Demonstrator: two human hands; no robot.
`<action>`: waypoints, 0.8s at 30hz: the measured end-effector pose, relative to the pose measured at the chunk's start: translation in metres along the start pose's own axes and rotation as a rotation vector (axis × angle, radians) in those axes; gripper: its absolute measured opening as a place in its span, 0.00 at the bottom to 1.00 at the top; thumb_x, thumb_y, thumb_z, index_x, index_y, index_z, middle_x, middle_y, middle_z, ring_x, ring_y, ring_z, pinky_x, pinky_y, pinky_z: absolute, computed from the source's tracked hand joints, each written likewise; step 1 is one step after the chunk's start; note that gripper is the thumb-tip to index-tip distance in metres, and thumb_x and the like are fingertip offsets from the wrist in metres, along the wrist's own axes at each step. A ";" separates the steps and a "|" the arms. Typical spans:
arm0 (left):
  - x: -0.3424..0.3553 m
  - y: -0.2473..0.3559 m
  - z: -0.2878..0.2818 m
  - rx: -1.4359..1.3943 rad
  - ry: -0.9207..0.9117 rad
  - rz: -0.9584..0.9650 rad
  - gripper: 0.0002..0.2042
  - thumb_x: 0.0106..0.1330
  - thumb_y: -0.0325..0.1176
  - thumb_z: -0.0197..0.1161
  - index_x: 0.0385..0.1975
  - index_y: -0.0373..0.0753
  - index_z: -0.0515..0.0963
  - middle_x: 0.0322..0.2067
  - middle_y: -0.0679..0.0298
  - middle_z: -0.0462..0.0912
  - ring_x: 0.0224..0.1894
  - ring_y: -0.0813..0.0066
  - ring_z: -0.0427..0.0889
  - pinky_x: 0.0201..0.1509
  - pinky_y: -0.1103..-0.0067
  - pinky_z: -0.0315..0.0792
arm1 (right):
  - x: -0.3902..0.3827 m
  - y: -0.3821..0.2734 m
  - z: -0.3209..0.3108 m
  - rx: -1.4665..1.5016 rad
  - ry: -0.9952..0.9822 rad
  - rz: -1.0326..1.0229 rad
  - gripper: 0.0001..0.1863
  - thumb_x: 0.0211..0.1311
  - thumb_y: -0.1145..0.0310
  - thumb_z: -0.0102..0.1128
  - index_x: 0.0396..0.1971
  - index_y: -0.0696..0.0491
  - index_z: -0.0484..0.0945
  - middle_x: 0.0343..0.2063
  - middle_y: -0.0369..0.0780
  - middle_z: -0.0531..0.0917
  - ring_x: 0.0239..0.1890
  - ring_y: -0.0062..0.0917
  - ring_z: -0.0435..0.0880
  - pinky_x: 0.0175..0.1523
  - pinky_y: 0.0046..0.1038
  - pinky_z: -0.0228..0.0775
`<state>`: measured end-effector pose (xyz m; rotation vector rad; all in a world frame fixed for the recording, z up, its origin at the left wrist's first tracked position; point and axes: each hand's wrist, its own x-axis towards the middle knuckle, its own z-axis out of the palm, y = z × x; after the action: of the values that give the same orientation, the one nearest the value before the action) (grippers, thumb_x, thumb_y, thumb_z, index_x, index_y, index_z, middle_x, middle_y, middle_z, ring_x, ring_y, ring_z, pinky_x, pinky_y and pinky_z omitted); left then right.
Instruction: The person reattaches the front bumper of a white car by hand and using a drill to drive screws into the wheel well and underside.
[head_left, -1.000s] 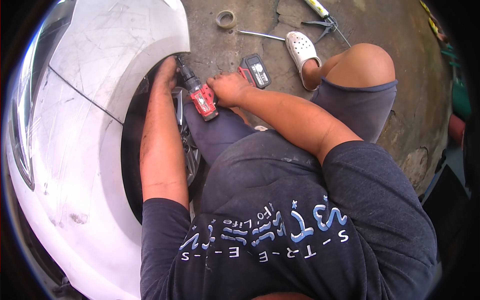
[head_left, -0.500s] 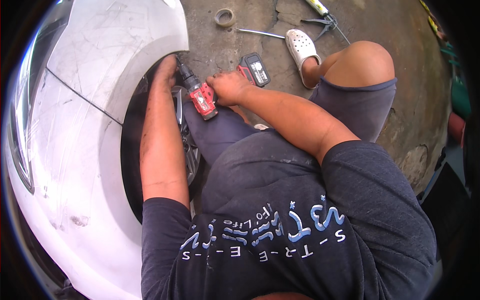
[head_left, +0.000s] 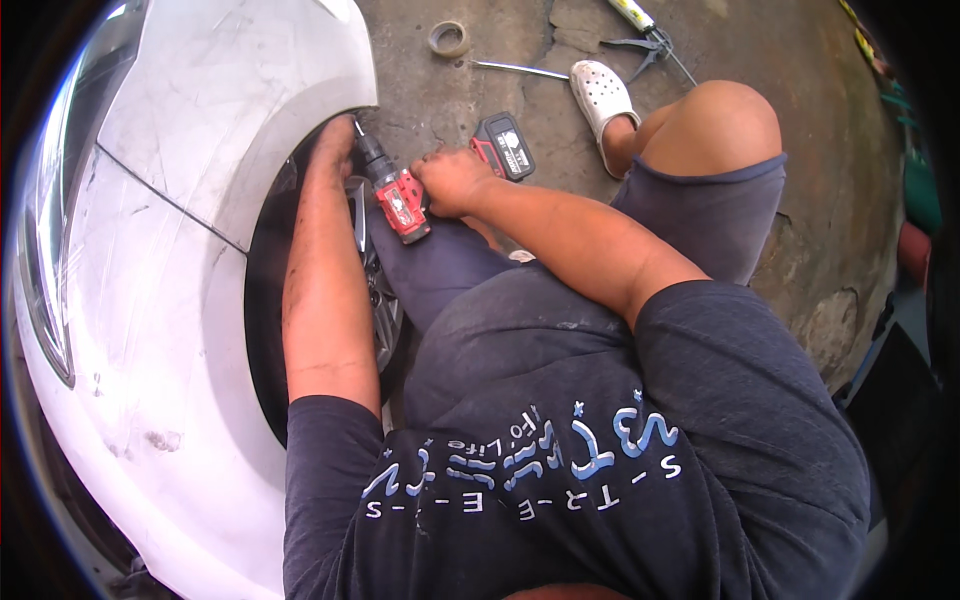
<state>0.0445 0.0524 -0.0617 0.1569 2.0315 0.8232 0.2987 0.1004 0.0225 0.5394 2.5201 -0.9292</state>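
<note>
Head camera: the drill [head_left: 402, 205], at eleven o'clock, is gripped by the right hand [head_left: 455, 180], apparently angled to reach the fender [head_left: 235, 115]; what the left hand [head_left: 336, 145] there holds cannot be told.

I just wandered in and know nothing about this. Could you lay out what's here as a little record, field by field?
Vehicle: white car with scuffed bodywork, wheel partly visible
Left grip: at the wheel arch; fingers partly hidden, hold unclear
Right grip: closed around the handle of a red-and-black drill
Drill's front end: beside the left grip; contact cannot be told
Floor: roll of tape, thin metal rod, caulking gun
Footwear: white clog, right foot
</note>
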 end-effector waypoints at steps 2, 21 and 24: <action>-0.048 0.023 -0.038 -0.036 0.087 -0.064 0.25 0.74 0.42 0.58 0.68 0.39 0.73 0.67 0.56 0.73 0.57 0.64 0.71 0.65 0.67 0.64 | 0.008 -0.029 -0.001 0.057 0.038 -0.083 0.23 0.58 0.68 0.66 0.55 0.54 0.80 0.54 0.46 0.85 0.59 0.41 0.84 0.65 0.40 0.76; -0.070 0.018 -0.086 -0.040 0.179 -0.064 0.30 0.73 0.44 0.57 0.73 0.39 0.68 0.71 0.55 0.69 0.58 0.61 0.72 0.70 0.64 0.63 | -0.001 -0.025 -0.008 0.093 -0.019 -0.067 0.26 0.53 0.62 0.69 0.53 0.53 0.80 0.49 0.50 0.86 0.55 0.46 0.85 0.58 0.46 0.77; -0.054 0.010 -0.071 -0.040 0.255 0.073 0.30 0.74 0.43 0.56 0.74 0.37 0.66 0.73 0.53 0.68 0.65 0.59 0.71 0.72 0.63 0.63 | -0.023 0.033 -0.018 0.021 0.009 0.033 0.25 0.55 0.63 0.68 0.53 0.53 0.80 0.47 0.51 0.87 0.55 0.47 0.85 0.57 0.47 0.77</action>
<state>0.0171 0.0034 0.0086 0.1076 2.2564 0.9699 0.3298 0.1311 0.0294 0.5915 2.5039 -0.9445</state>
